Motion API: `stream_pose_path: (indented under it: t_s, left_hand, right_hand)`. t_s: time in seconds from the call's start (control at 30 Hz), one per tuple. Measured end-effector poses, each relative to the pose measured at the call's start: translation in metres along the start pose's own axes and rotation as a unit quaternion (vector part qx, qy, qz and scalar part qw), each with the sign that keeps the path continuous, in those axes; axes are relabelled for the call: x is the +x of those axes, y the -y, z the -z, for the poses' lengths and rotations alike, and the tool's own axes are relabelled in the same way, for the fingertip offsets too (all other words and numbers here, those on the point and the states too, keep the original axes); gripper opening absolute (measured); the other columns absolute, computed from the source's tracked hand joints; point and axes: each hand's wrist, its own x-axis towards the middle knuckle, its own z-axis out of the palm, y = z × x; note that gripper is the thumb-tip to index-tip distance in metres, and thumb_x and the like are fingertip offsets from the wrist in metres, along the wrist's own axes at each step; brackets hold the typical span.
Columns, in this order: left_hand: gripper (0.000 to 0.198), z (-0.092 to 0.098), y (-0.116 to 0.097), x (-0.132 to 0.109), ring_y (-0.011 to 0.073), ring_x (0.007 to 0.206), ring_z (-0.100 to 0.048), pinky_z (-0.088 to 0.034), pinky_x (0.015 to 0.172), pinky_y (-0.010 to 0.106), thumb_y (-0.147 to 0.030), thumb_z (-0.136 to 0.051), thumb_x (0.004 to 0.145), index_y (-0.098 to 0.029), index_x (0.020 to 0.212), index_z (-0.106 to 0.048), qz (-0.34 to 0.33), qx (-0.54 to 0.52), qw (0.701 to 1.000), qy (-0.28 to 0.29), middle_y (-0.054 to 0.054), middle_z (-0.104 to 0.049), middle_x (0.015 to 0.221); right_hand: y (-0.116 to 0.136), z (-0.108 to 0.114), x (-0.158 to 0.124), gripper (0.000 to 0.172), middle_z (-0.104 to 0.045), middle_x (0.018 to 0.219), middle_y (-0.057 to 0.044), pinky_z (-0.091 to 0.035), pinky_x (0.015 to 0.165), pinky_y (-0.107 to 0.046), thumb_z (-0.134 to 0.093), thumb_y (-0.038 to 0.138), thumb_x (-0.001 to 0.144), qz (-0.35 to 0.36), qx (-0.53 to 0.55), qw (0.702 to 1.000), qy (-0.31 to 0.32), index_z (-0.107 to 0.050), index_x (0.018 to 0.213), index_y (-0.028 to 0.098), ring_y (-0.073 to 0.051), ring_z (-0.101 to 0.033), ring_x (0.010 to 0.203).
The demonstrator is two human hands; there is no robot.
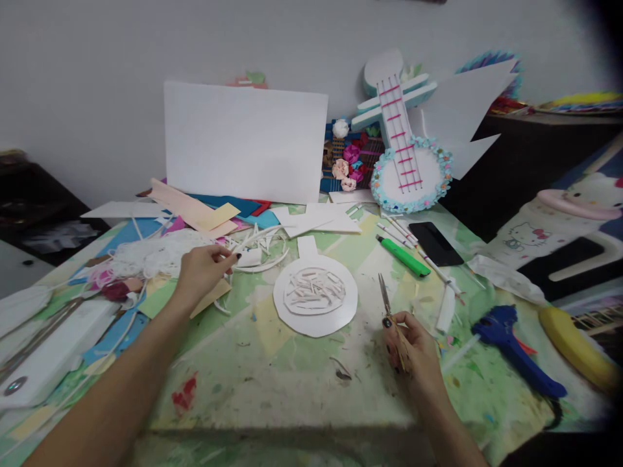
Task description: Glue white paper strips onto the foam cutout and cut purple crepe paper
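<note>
My left hand [207, 267] pinches the end of a white strip [256, 241] at the edge of a tangle of white strips and string [156, 253]. In my right hand [411, 347] is a pair of scissors [384, 295], its blades together and pointing away from me. Between the hands a white round cutout with a short neck [316, 327] lies flat on the table. A smaller oval [314, 292] on it carries short white strips scattered across its middle.
A finished toy guitar [399, 143] leans on the wall by a white board [246, 139]. On the right lie a green marker [403, 257], a phone [435, 244], a blue glue gun [516, 353] and a tumbler [535, 227]. Coloured paper [189, 207] lies at left.
</note>
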Motion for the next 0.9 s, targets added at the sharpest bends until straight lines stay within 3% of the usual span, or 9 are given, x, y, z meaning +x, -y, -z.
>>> stream_pose_path:
  t_s: [0.1,0.17,0.33,0.43,0.53,0.8,0.9]
  left_hand:
    - [0.025,-0.006,-0.003,-0.003,0.0227,0.065,-0.059,-0.035,0.059,0.029,-0.043,-0.059,0.071,-0.02,0.067,-0.066,-0.054,0.103,0.991,0.058,0.005,-0.067,0.064]
    - [0.027,-0.012,0.001,0.008,0.0244,0.068,-0.059,-0.034,0.059,0.03,-0.044,-0.056,0.074,-0.02,0.067,-0.067,-0.078,0.148,0.983,0.07,0.007,-0.068,0.069]
    - [0.028,-0.036,0.013,0.062,0.0265,0.083,-0.059,-0.04,0.072,0.032,-0.03,-0.047,0.079,-0.019,0.089,-0.072,-0.15,0.155,0.976,-0.008,0.011,-0.068,0.087]
    - [0.031,-0.053,0.014,0.09,0.026,0.092,-0.056,-0.039,0.086,0.035,-0.017,-0.051,0.07,-0.02,0.091,-0.073,-0.239,0.151,0.958,0.037,0.01,-0.065,0.093]
    - [0.028,-0.065,0.01,0.105,0.0253,0.093,-0.053,-0.037,0.091,0.037,-0.017,-0.053,0.07,-0.023,0.086,-0.074,-0.286,0.144,0.945,0.072,0.009,-0.063,0.091]
    - [0.014,-0.064,0.001,0.115,0.0247,0.094,-0.046,-0.036,0.088,0.037,-0.023,-0.057,0.071,-0.018,0.073,-0.07,-0.37,0.13,0.914,0.108,0.01,-0.058,0.094]
    - [0.017,-0.057,0.0,0.12,0.0245,0.1,-0.048,-0.035,0.094,0.039,-0.028,-0.056,0.073,-0.017,0.075,-0.068,-0.342,0.072,0.935,0.062,0.011,-0.058,0.101]
  right_hand:
    - [0.001,-0.001,0.0,0.042,-0.042,0.042,0.009,-0.024,0.03,-0.015,-0.068,0.056,0.07,-0.008,-0.007,1.0,0.003,-0.047,0.073,0.02,-0.004,-0.034,0.03]
    - [0.001,-0.001,0.0,0.042,-0.042,0.042,0.009,-0.024,0.031,-0.015,-0.069,0.056,0.07,-0.006,-0.004,1.0,0.004,-0.047,0.074,0.02,-0.004,-0.034,0.03]
    - [-0.001,-0.001,0.0,0.042,-0.043,0.042,0.009,-0.023,0.031,-0.015,-0.068,0.056,0.07,0.002,-0.005,1.0,0.001,-0.047,0.074,0.02,-0.004,-0.033,0.03]
    - [-0.001,0.0,0.0,0.044,-0.042,0.042,0.009,-0.022,0.03,-0.015,-0.067,0.058,0.07,-0.003,-0.01,1.0,0.005,-0.046,0.073,0.02,-0.004,-0.033,0.03]
    - [-0.002,0.001,0.001,0.045,-0.042,0.042,0.009,-0.022,0.03,-0.015,-0.066,0.059,0.07,-0.011,-0.011,1.0,0.007,-0.045,0.073,0.02,-0.004,-0.033,0.029]
    - [0.001,0.0,0.001,0.047,-0.042,0.042,0.009,-0.021,0.03,-0.015,-0.067,0.061,0.067,-0.023,-0.023,0.999,0.013,-0.045,0.071,0.02,-0.004,-0.033,0.029]
    - [0.004,-0.001,0.0,0.048,-0.042,0.041,0.009,-0.021,0.029,-0.015,-0.067,0.062,0.065,-0.026,-0.025,0.999,0.009,-0.046,0.07,0.02,-0.004,-0.033,0.029]
